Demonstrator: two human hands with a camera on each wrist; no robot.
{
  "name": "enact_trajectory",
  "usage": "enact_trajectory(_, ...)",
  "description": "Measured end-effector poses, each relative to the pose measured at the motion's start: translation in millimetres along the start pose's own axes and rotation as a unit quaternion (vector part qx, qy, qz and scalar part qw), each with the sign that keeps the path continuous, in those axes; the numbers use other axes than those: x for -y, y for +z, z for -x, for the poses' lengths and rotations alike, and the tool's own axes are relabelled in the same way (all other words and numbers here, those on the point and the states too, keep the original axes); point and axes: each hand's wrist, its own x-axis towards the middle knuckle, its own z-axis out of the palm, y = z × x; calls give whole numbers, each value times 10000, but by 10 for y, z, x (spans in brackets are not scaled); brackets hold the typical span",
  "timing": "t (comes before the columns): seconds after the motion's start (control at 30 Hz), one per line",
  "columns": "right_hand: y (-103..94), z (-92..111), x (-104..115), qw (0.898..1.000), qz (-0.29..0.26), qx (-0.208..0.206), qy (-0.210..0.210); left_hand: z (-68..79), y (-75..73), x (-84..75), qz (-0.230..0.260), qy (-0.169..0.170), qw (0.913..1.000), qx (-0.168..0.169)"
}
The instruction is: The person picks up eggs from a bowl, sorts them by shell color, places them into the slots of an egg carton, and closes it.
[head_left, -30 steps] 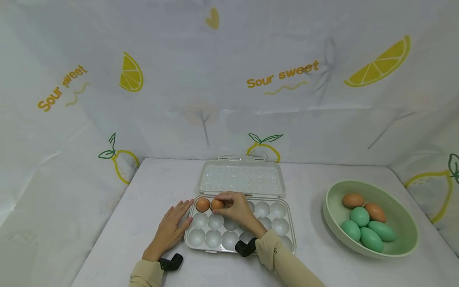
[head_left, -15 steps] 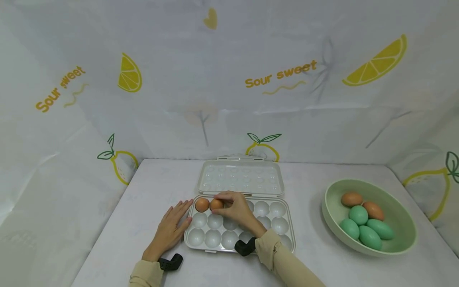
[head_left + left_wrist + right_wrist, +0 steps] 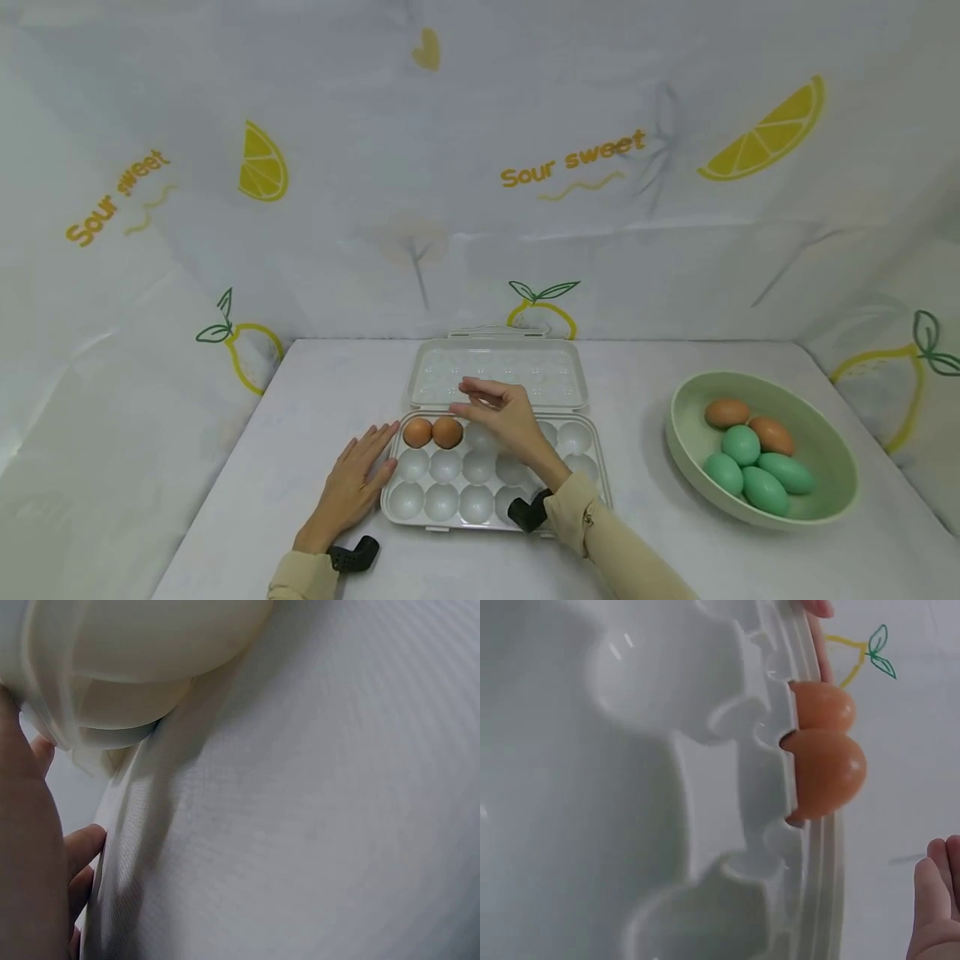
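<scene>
Two brown eggs sit side by side in the back left cups of a white egg tray: the corner egg and a second egg. Over the tray's back row hovers my right hand, thumb and fingers apart, holding nothing. In the right wrist view its fingers stand clear of both eggs. My left hand lies at the tray's left side with fingers straight, touching the edge. The left wrist view shows its fingers against the tablecloth, beside the underside of the tray cups.
A green bowl on the right holds two brown eggs and several green eggs. The tray's clear lid lies folded back behind it. A printed white curtain rises behind the table.
My right hand has let go of the second brown egg, which now sits in its cup, and has lifted away up and to the right. The left hand stays at the tray's edge.
</scene>
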Motion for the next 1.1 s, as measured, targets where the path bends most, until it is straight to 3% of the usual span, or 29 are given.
enact_trajectory(0.23,-307,3,231,9981,-279,-537,-70,17,-12,13,-6,36,10000,-52)
enact_trajectory(0.4,-510,30,277,9971,-359,-675,-49,32,-11,15,8,19,10000,-93)
enact_trajectory(0.73,-916,173,275,9947,150,-950,-362,2,5,-13,-19,79,9999,-71)
enact_trajectory(1.1,-1327,362,306,9920,403,-951,-729,0,-9,-13,-34,53,10000,-37)
